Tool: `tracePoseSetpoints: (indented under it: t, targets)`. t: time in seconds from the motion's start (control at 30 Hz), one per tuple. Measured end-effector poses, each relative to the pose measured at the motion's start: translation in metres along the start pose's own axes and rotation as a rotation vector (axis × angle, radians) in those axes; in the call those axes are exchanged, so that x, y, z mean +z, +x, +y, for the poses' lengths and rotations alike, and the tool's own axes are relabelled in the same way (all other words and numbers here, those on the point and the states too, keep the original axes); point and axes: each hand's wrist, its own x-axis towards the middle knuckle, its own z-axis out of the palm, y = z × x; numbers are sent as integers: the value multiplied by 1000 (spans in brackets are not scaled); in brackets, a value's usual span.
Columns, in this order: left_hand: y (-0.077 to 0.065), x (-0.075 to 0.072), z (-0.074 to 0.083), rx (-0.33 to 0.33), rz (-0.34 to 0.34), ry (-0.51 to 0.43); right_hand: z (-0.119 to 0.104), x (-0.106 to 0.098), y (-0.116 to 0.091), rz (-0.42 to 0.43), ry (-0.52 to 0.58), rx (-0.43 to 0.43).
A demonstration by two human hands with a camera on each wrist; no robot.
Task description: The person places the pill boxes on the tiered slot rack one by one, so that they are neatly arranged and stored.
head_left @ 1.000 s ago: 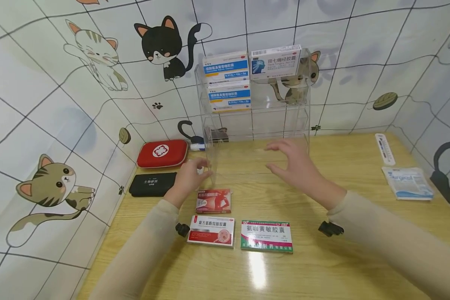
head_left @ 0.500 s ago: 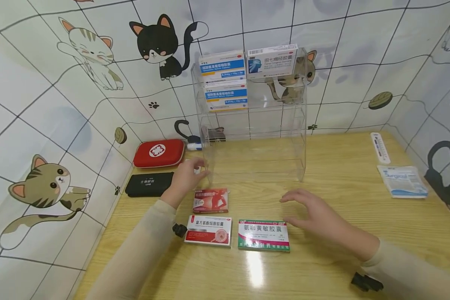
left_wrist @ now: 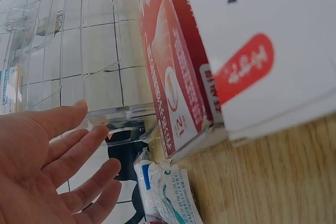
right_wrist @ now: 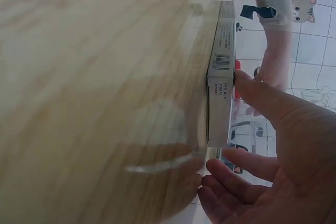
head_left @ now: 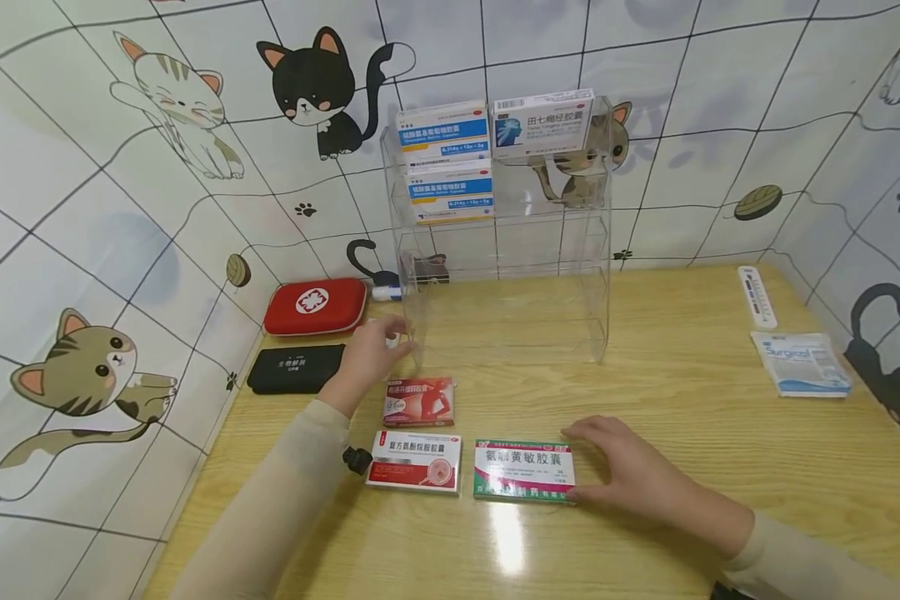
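Note:
My right hand (head_left: pixel 637 479) has its thumb and fingers around the right end of a green, white and magenta medicine box (head_left: pixel 523 468) lying flat on the table. In the right wrist view the thumb (right_wrist: pixel 257 90) is at one corner of the box's end and the fingers are at the other. My left hand (head_left: pixel 367 358), fingers relaxed, is beside the left side of a clear acrylic display stand (head_left: pixel 598 321); contact is hard to tell. Below it lie a red medicine box (head_left: pixel 418 402) and a white-and-red medicine box (head_left: pixel 414 462).
Two blue-and-white boxes (head_left: pixel 450 196) and a white box (head_left: pixel 542 125) sit on the stand's upper tiers. At left are a red zip case (head_left: pixel 285 318), a black pouch (head_left: pixel 292 371) and a white tube (head_left: pixel 386 293). A Surgical packet (head_left: pixel 801 364) and a thermometer-like strip (head_left: pixel 757 297) lie right.
My right hand has come down and back from the stand to the right end of the green-edged medicine box. The left hand has stayed by the stand's left side.

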Motion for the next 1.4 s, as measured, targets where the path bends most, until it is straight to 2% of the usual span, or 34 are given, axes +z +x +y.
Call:
tracePoseSetpoints:
  t: [0.23,0.3,0.43,0.5,0.63,0.77,0.97,1.2,1.27,1.4]
  targets:
    - [1,-1,1,4,3,10,-4,-1,2,12,59,23]
    - [1,-1,1,3,-1,13,-5,-1,3,8,145,49]
    - [0,-1,1,0,-9,8,-4,-1,2,12,409,110]
    - [-1,-1,1,-3,-10,6,-3,-2,2,39,516,119]
    - [-1,-1,1,-4,-2,10,-3,-15,10,126,524,80]
    - [1,-1,0,-2,-2,19,-5,-44,27,227,435,19]
    - [0,-1,0,-4,-2,13,-12,-110,66,374,318,-11]
    - [-3,0,1,-10,-17,-2,-17,-185,121,570,336,-85]
    - [-2,1,1,8,-9,10,-16,-202,136,621,353,-91]
    - [-1,0,0,37,11,35,-13,-228,164,670,352,-96]
